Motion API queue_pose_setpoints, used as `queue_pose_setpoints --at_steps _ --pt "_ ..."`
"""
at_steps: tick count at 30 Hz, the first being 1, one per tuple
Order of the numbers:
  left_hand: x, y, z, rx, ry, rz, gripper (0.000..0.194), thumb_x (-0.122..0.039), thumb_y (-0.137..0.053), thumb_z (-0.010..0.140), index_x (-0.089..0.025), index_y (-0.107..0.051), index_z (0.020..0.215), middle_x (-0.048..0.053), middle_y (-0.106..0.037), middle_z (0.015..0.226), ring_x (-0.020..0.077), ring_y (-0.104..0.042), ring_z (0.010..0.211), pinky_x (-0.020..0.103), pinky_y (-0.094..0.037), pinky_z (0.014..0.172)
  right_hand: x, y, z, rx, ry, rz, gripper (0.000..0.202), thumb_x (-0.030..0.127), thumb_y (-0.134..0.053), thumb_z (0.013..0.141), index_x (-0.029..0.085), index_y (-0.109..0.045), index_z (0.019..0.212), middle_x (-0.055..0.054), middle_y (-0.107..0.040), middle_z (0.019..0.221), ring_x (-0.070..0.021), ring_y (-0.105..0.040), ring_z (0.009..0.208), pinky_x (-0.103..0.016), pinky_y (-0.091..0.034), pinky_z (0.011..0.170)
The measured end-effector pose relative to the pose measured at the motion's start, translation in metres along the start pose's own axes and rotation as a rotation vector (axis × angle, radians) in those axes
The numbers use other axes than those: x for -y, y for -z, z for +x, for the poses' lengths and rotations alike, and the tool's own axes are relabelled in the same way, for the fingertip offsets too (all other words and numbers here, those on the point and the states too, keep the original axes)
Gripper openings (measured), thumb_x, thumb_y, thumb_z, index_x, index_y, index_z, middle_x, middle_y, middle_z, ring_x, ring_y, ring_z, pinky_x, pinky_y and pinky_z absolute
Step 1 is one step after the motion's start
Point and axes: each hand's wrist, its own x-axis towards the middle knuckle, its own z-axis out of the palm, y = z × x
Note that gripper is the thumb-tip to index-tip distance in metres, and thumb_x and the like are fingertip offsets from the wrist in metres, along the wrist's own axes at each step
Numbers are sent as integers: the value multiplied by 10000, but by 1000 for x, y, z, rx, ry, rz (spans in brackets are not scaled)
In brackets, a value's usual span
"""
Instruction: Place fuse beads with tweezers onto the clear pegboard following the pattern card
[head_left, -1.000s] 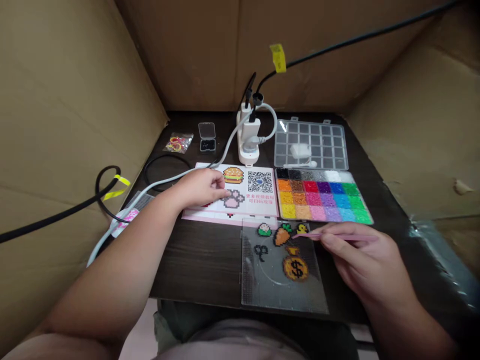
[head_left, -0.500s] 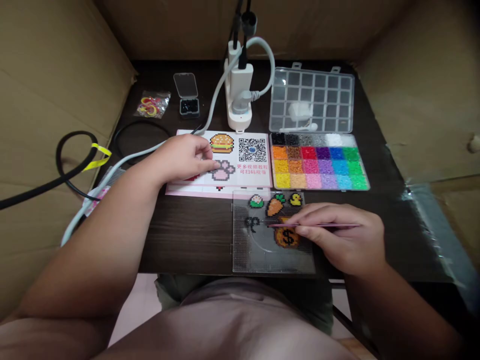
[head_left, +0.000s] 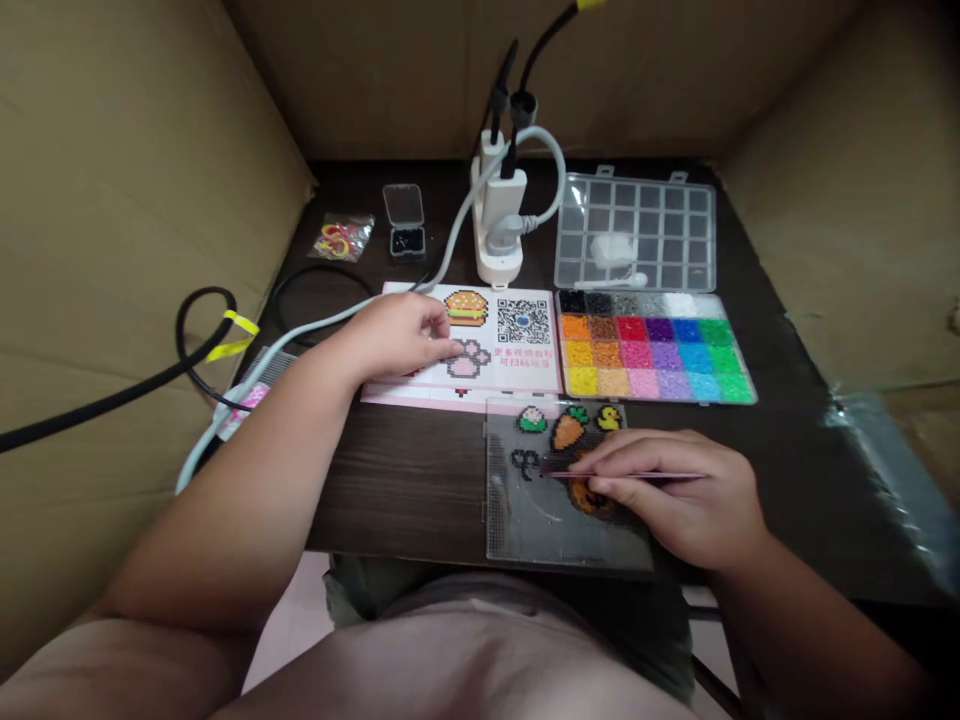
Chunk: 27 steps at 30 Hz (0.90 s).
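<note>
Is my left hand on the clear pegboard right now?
No, the left hand is over the printed pattern sheet, beside the paw design, clear of the pegboard.

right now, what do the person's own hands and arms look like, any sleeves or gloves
The left hand and right hand have five-fingered human form and are bare: no glove, ring or watch shows. The left forearm and right forearm show no sleeve, band or marking.
</note>
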Motion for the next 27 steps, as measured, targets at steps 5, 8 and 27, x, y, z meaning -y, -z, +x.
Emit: queue_pose_setpoints --at_steps 5,8,27 --pt "4 2 -4 62 -61 -109 287 -471 -675 758 -201 -631 847 -17 -598 667 127 -517 597 273 -348 574 -2 1 0 12 35 -61 196 103 -758 768 283 -792 835 -8 -782 770 -165 -747 674 -235 -616 615" --pt "6 3 -5 92 -48 -159 260 -408 -696 743 -200 -625 883 -35 -572 640 119 -507 567 269 -353 559 -3 1 0 18 52 -70 186 109 -754 777 280 -790 840 -7 -782 772 -161 -750 678 -226 -621 624" --pt "2 1 -2 91 45 -145 455 -523 -814 606 -209 -611 864 -45 -544 625 103 -457 518 261 -316 519 -4 -1 3 60 183 -45 153 46 -721 791 192 -750 827 -46 -777 785 -154 -745 701 -232 -615 620"
